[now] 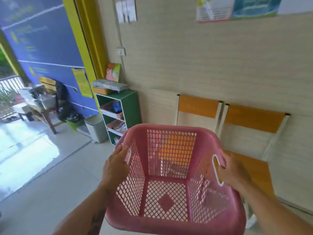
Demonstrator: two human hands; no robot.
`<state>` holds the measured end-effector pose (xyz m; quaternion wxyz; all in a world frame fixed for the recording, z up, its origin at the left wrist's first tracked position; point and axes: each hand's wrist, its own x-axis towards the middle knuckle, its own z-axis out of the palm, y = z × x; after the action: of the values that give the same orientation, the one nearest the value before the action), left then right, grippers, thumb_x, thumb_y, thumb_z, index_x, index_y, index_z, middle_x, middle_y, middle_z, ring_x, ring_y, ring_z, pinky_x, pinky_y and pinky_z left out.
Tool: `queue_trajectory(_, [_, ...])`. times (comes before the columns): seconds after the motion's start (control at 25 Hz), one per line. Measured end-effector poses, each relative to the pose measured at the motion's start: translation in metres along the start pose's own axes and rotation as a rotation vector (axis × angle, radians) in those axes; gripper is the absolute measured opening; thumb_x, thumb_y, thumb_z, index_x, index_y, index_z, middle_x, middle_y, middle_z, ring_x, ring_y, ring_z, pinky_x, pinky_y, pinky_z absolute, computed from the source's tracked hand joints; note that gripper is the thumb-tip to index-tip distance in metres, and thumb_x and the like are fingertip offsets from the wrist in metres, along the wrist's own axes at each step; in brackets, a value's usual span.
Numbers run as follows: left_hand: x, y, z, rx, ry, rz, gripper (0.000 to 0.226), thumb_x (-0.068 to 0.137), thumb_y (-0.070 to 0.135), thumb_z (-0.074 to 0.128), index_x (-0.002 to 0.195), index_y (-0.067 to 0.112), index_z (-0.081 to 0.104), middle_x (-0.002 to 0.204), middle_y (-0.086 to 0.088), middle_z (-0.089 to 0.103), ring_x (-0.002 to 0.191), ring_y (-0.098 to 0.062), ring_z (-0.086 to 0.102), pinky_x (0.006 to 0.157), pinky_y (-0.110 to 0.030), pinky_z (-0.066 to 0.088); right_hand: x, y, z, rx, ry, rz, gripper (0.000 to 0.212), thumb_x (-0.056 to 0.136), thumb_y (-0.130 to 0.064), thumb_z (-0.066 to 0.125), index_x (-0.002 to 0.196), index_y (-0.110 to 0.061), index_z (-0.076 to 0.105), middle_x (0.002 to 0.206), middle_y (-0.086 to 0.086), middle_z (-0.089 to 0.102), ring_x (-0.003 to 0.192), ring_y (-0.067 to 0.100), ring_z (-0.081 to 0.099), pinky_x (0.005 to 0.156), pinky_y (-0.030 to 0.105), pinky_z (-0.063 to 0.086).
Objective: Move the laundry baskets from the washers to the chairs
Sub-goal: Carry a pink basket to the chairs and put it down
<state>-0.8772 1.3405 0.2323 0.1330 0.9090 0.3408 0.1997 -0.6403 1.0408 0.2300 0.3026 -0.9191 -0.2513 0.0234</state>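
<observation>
A pink laundry basket (171, 180) with mesh walls and nothing in it is held up in the air at the near centre, tilted slightly, just in front of two chairs. The left hand (116, 164) is wrapped around the white handle on the basket's left rim; the right hand (232, 170) is wrapped around the white handle on the right rim. Seen through the far mesh wall is the orange seat of the left chair (198, 106); the right chair (252, 117) stands just beside it, both backed against the beige wall. Further left stand a green shelf unit (130, 106) and a grey bin (95, 127) on the tiled floor.
</observation>
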Motion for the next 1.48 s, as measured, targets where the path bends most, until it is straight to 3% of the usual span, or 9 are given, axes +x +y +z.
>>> queue_trajectory(0.12, [0.048,-0.037,-0.016,0.053,0.042,-0.041,0.058,0.073,0.020,0.047,0.129,0.033,0.051,0.123,0.009,0.059,0.098,-0.026,0.064,0.077,-0.039,0.055,0.062,-0.049,0.034,0.039,-0.029,-0.057,0.063,0.084,-0.009,0.058,0.145,-0.014,0.044,0.132,0.017,0.059,0.115,0.035,0.060,0.090,0.035,0.048])
queue_trajectory(0.36, [0.190,-0.083,-0.037,0.096,0.168,-0.071,0.052,0.076,0.039,0.032,0.121,0.029,0.056,0.121,0.005,0.061,0.093,-0.028,0.065,0.074,-0.038,0.052,0.216,-0.137,0.083,0.113,-0.028,-0.144,0.065,0.086,-0.015,0.059,0.148,-0.019,0.040,0.128,0.013,0.060,0.114,0.032,0.059,0.086,0.032,0.046])
queue_trajectory(0.52, [0.284,-0.099,-0.043,0.083,0.206,-0.061,0.052,0.070,0.042,0.033,0.116,0.032,0.055,0.127,0.011,0.057,0.091,-0.029,0.065,0.074,-0.042,0.054,0.308,-0.180,0.104,0.109,-0.020,-0.158,0.067,0.086,-0.013,0.056,0.149,-0.016,0.037,0.141,0.013,0.052,0.128,0.031,0.050,0.103,0.041,0.044])
queue_trajectory(0.76, [0.423,-0.171,-0.002,0.041,0.210,0.019,0.037,0.078,0.028,0.046,0.112,0.024,0.060,0.108,0.005,0.060,0.086,-0.025,0.062,0.070,-0.040,0.053,0.402,-0.226,0.166,0.076,-0.018,-0.096,0.066,0.088,-0.013,0.055,0.151,-0.018,0.034,0.137,0.012,0.053,0.123,0.031,0.053,0.096,0.038,0.047])
queue_trajectory(0.88, [0.494,-0.216,0.029,0.019,0.156,0.086,0.047,0.067,0.036,0.032,0.103,0.025,0.059,0.097,0.007,0.059,0.076,-0.025,0.059,0.064,-0.040,0.053,0.439,-0.244,0.208,0.052,-0.006,-0.015,0.065,0.089,-0.017,0.056,0.151,-0.019,0.033,0.134,0.011,0.054,0.120,0.030,0.055,0.095,0.040,0.050])
queue_trajectory(1.2, [0.609,-0.286,0.112,-0.120,-0.035,0.100,0.041,0.074,0.003,0.058,0.106,0.029,0.061,0.103,0.014,0.060,0.078,-0.022,0.062,0.064,-0.035,0.050,0.503,-0.262,0.299,-0.037,-0.036,0.267,0.070,0.087,-0.009,0.060,0.150,-0.021,0.034,0.143,0.009,0.052,0.123,0.029,0.056,0.095,0.035,0.048])
queue_trajectory(1.32, [0.626,-0.301,0.155,-0.167,-0.105,0.089,0.053,0.075,-0.006,0.057,0.117,0.025,0.063,0.115,0.011,0.060,0.081,-0.014,0.057,0.063,-0.028,0.045,0.524,-0.244,0.341,-0.049,-0.109,0.339,0.074,0.086,-0.001,0.058,0.150,-0.028,0.033,0.140,0.009,0.053,0.116,0.030,0.060,0.084,0.033,0.052])
queue_trajectory(1.4, [0.633,-0.315,0.191,-0.185,-0.179,0.071,0.059,0.073,-0.009,0.055,0.121,0.024,0.061,0.119,0.009,0.059,0.086,-0.016,0.058,0.064,-0.026,0.045,0.537,-0.224,0.375,-0.044,-0.162,0.370,0.082,0.084,0.003,0.056,0.150,-0.034,0.027,0.135,0.007,0.055,0.101,0.026,0.064,0.063,0.028,0.053])
queue_trajectory(1.48, [0.635,-0.335,0.235,-0.208,-0.236,-0.003,0.065,0.072,-0.012,0.056,0.125,0.025,0.059,0.121,0.010,0.057,0.095,-0.019,0.059,0.074,-0.029,0.046,0.548,-0.204,0.415,-0.063,-0.187,0.393,0.087,0.084,0.004,0.057,0.152,-0.037,0.022,0.137,0.006,0.053,0.097,0.023,0.062,0.055,0.021,0.046])
